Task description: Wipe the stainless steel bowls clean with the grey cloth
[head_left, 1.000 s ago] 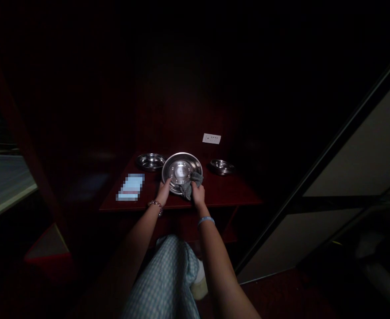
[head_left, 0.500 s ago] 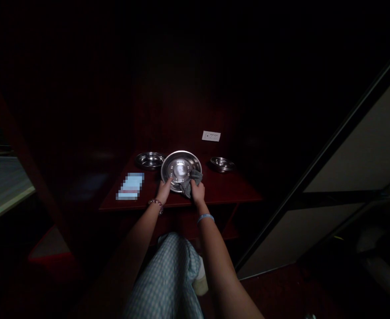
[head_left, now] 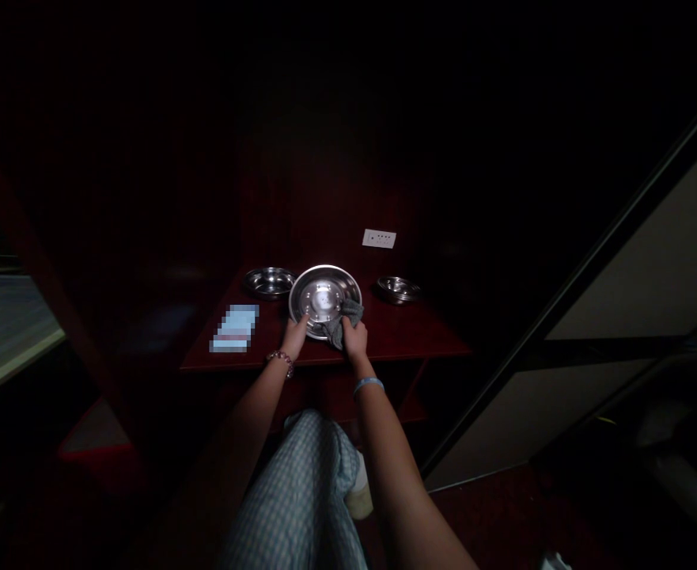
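A shiny steel bowl [head_left: 324, 299] is tilted toward me above the front of the dark red shelf [head_left: 407, 340]. My left hand [head_left: 294, 336] grips its lower left rim, the thumb over the inside. At the lower right, my right hand [head_left: 355, 336] is closed on a grey cloth [head_left: 351, 312], which lies against the rim and part of the inner wall. The cloth hides the bowl's lower right edge. Behind and to the left sits a second steel bowl [head_left: 269, 283]; a small stack of steel bowls [head_left: 399, 289] stands to the right.
A blurred-out, pale flat item [head_left: 234, 328] lies at the shelf's left front. On the back wall is a white socket plate [head_left: 379, 238]. A pale sliding panel [head_left: 638, 285] slants along the right, and a red-rimmed bin-like object [head_left: 96, 443] stands low on the left.
The view has shifted slightly, so the shelf and its things appear a little higher. Both hands keep their hold on the bowl and cloth, with hardly any movement between them.
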Motion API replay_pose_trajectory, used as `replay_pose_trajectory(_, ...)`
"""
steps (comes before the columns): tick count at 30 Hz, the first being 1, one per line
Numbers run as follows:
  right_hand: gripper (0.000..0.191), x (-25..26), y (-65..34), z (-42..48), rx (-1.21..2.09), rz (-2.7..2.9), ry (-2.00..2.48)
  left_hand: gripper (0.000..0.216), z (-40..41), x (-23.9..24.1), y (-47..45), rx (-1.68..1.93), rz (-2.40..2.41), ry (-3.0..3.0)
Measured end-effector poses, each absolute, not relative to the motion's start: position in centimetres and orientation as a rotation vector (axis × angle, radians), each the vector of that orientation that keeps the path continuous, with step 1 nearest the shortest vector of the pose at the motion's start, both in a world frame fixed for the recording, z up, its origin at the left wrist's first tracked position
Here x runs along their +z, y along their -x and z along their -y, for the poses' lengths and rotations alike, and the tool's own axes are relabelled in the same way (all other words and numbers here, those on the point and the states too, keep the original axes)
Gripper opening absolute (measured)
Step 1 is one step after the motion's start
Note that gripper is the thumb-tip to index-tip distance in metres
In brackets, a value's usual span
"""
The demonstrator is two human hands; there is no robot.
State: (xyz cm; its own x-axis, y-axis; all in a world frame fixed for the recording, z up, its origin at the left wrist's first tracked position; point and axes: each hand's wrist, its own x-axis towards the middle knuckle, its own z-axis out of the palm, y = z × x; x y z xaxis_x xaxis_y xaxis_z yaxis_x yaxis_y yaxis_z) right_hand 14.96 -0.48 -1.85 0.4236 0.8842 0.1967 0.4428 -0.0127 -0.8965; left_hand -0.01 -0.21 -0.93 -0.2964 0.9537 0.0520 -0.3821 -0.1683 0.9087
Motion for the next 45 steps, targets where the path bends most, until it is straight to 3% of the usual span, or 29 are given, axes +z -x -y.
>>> replay_pose_trajectory(45, 0.04, -2.15, -15.02, 0.38, 0.52, 1.179, 1.629, 0.034, 0.2, -0.95, 0.01, 1.676, -1.022, -0.84)
